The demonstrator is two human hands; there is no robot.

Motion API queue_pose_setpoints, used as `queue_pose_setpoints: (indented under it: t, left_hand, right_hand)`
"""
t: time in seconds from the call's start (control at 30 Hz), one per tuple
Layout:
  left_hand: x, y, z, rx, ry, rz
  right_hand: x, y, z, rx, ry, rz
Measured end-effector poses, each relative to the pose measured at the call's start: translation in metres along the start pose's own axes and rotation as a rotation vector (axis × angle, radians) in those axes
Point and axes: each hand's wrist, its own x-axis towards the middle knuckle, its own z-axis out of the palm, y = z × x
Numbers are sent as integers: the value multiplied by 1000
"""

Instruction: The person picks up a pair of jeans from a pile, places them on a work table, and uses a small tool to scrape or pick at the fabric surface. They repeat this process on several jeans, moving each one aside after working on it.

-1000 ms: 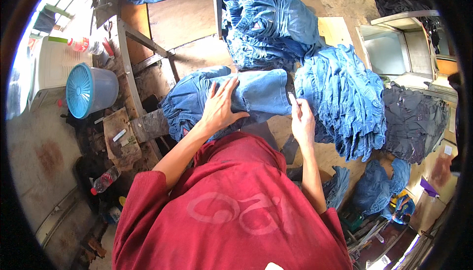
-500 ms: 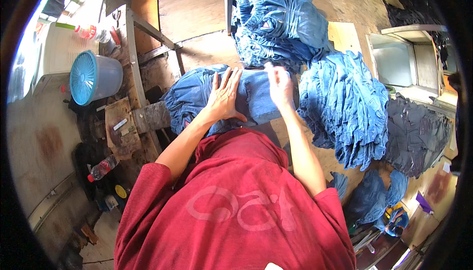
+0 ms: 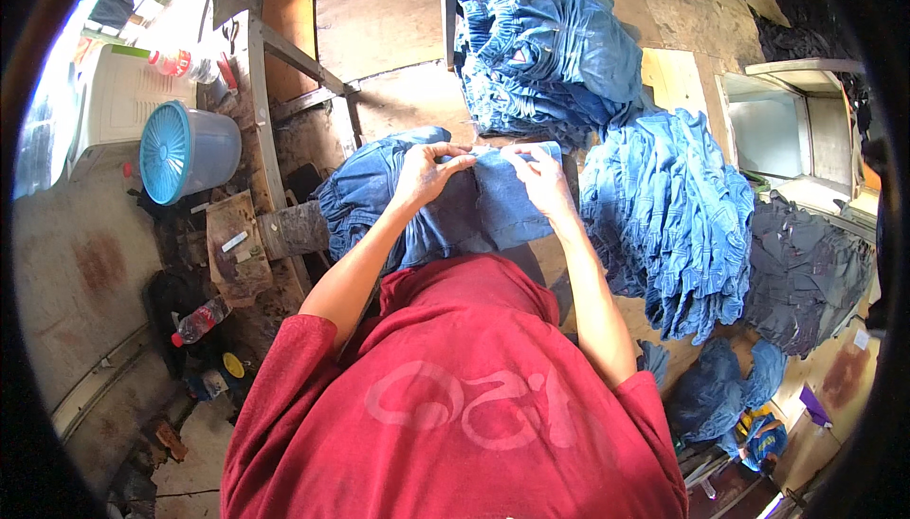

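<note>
A blue denim garment (image 3: 507,199) lies in front of me, its flat leg to the right and its gathered part bunched at the left over a board. At its far edge my left hand (image 3: 428,176) is closed, thumb and fingers pinching the denim. Close by on the right, my right hand (image 3: 544,183) is closed too, fingertips on the same far edge. A small pale bit shows between the two sets of fingertips, too small to name.
Stacks of denim garments stand beyond (image 3: 550,45) and to the right (image 3: 668,216). Dark garments (image 3: 806,268) hang farther right. On the left are a lidded bucket (image 3: 194,151), a wooden frame (image 3: 261,121) and a plastic bottle (image 3: 201,320).
My left hand has gone from lying spread on the denim to pinching its far edge. My right hand, blurred before, has come down onto that edge. The view has shifted slightly.
</note>
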Motion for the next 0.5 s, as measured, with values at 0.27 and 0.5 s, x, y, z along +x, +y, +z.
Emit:
queue_pose_setpoints:
  t: [0.27,0.5]
  left_hand:
    - [22,1,-5,41,9,-152]
    - [24,-3,-4,49,58,-166]
  right_hand:
    - [47,-12,9,-310,-285,105]
    - [59,-53,-2,-274,-639,77]
